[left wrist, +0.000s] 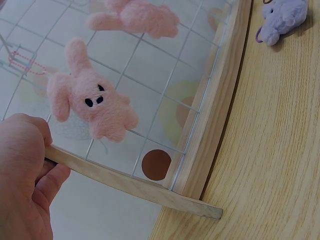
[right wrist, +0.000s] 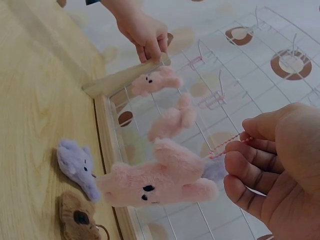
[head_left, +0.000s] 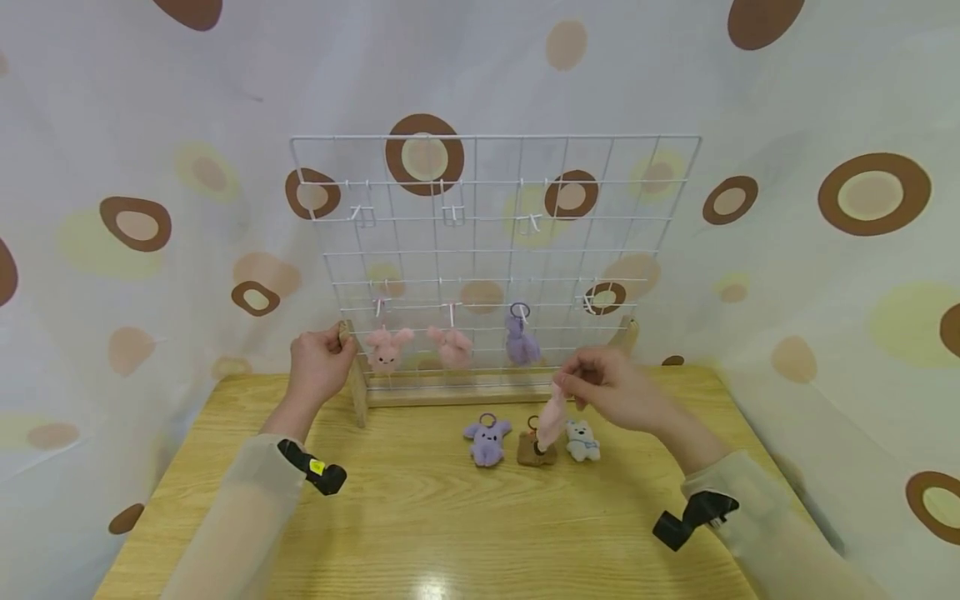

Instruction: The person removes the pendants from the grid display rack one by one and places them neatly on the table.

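Brown plush (head_left: 536,449) sits half hidden behind the dangling pink bunny (head_left: 552,417) (face unreadable).

Rack (head_left: 495,250) at table (head_left: 420,517) rear; 3 toys (head_left: 450,346) hung on it, 3 toys (head_left: 532,442) lying before it.

Curtained tabletop booth (head_left: 825,275), toy display rack (head_left: 495,250)

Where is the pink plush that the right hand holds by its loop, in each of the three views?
Head: the held pink plush hangs below the right hand, above the brown plush.
Left wrist: not in it.
Right wrist: centre, dangling from the fingers.
Shared landmark: the wire rack, with its wooden post gripped by the left hand.
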Tool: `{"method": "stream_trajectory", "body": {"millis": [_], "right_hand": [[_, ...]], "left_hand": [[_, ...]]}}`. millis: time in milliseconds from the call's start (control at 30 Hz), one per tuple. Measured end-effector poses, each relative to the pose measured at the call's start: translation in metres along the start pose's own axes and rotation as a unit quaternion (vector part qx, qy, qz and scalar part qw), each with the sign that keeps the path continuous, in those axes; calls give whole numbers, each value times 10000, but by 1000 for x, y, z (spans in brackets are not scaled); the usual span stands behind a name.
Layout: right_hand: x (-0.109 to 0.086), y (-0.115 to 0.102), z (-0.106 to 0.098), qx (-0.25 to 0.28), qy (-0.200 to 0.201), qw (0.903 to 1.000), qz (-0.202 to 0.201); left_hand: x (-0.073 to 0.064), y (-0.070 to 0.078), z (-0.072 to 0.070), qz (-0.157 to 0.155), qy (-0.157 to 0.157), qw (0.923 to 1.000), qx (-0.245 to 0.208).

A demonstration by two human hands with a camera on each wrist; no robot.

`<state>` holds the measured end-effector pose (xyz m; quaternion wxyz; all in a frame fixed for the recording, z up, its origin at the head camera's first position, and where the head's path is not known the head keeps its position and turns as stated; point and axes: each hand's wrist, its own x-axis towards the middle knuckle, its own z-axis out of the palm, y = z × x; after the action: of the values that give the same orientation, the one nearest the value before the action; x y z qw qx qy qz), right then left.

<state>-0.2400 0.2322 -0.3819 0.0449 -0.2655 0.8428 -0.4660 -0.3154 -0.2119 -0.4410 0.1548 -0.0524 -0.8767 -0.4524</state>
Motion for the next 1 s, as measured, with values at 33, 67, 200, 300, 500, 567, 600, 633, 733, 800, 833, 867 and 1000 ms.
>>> {"method": "stream_trajectory", "body": {"millis": [33,67,200,300,500,567,600,633,733,800,833,867,1000], "right_hand": [[0,-1,2,34,-11,10000,-57],[1,-2,5,66,-31,9999,-112],[1,-3,16,169,-123,9995,-232],[0,-3,25,241,-216,9993,-169],[0,-2,41,484,-430,9975,-266],[-1,-2,46,536,-512,9968,-296],[-1,-2,48,576,-559,9963,-294],[-1,-2,50,608,-615,9959,-274],[-2,-2,57,739,-719,9944,-247],[-2,0,62,854,-792,9929,-261],[-3,1,65,919,-824,9920,-257],[-3,2,67,989,-849,9911,-267],[-3,4,76,1118,-906,9890,-330]], "left_hand": [[0,0,0,15,20,10000,13],[1,0,0,31,33,10000,28],[1,0,0,72,34,10000,58],[1,0,0,53,12,10000,1],[1,0,1,22,13,10000,-49],[1,0,1,19,17,10000,-31],[1,0,1,19,19,10000,-22],[1,-1,1,13,27,10000,-16],[1,-1,1,-6,39,10000,-18],[1,-1,1,-10,50,10000,-20],[1,-1,1,-10,60,10000,-25],[1,-1,1,-11,63,10000,-29],[1,-2,1,20,54,10000,-23]]}}
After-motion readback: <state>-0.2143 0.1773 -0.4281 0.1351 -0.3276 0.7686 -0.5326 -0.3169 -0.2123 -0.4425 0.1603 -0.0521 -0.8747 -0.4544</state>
